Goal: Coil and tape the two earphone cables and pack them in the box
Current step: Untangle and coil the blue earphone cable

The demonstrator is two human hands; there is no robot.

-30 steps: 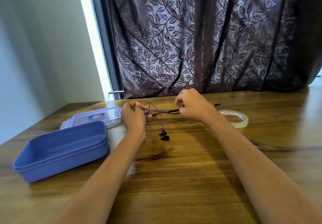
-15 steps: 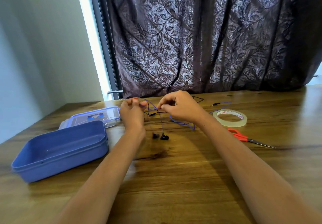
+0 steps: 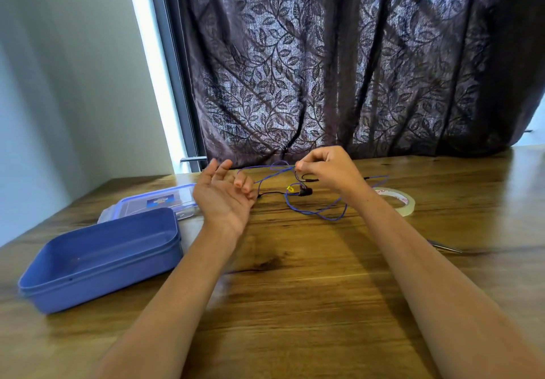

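The right hand pinches the blue earphone cable between thumb and curled fingers, lifting one strand off the wooden surface – the rest trails in loose loops at its six o'clock, around black earbuds. The left hand lies palm-up at nine o'clock of the right, fingers relaxed and gripping nothing; whether the strand touches its fingertips is unclear. The open blue box sits at the left hand's seven o'clock, its clear lid just behind. A tape roll lies at the right hand's four o'clock – scissors nearer.
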